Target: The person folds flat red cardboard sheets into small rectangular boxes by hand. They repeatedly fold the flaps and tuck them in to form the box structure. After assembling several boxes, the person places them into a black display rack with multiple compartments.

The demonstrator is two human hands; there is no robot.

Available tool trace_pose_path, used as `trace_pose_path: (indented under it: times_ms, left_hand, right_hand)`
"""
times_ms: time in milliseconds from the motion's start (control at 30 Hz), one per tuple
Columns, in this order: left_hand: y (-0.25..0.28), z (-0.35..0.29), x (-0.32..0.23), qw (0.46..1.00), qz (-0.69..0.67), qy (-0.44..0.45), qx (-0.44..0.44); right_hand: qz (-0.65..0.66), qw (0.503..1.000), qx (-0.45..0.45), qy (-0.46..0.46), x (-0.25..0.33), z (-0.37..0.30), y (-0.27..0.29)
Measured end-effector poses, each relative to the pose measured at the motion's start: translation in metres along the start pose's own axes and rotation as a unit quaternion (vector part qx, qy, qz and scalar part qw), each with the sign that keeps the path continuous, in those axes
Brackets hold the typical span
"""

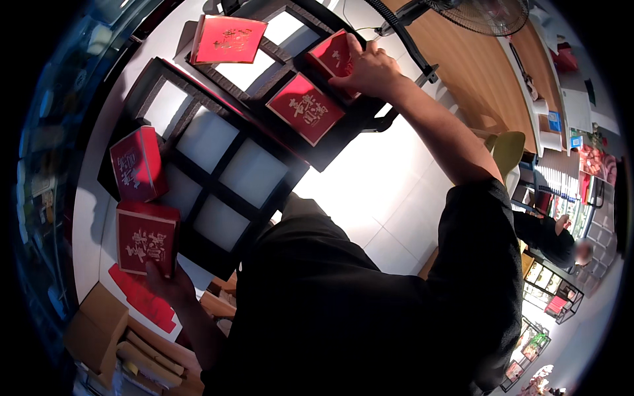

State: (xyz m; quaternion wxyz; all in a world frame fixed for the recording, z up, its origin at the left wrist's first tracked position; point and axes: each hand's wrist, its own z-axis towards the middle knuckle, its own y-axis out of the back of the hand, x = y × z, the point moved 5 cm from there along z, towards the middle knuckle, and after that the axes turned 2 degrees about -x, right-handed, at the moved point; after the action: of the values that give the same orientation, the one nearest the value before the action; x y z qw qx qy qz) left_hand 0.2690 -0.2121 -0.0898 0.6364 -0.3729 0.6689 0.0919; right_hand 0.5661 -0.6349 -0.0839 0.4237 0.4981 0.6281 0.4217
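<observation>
At the lower left my left hand (pixel 170 282) grips the lower edge of a red gift box (pixel 146 234) with gold lettering. Up at the top, my right hand (pixel 375 69) has its fingers and thumb round another red box (pixel 323 56) at the right end of the far black divided case (pixel 316 148). Beside that one lies a red box (pixel 305 111), flat in the same case. A further red box (pixel 230 41) sits tilted over the case's far left part. One more red box (pixel 137 165) rests at the left edge of the nearer black divided case (pixel 228 181).
Flat red card (pixel 142 297) lies on the white counter (pixel 92 224). Below it stand cardboard boxes (pixel 99 323). A black fan (pixel 485 13) is at the upper right, near a wooden counter (pixel 456 72). Far right, another person (pixel 551 237) stands by lit shelves.
</observation>
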Motion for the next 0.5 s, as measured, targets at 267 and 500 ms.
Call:
trace_pose_path:
  times_ms: [267, 500]
  left_hand:
    - [0.006, 0.000, 0.002, 1.000, -0.013, -0.004, 0.000]
    - [0.017, -0.001, 0.011, 0.999, 0.026, 0.015, -0.022]
  right_hand:
    - [-0.002, 0.999, 0.033, 0.021, -0.003, -0.004, -0.008]
    - [-0.025, 0.998, 0.054, 0.036, -0.002, -0.004, -0.002]
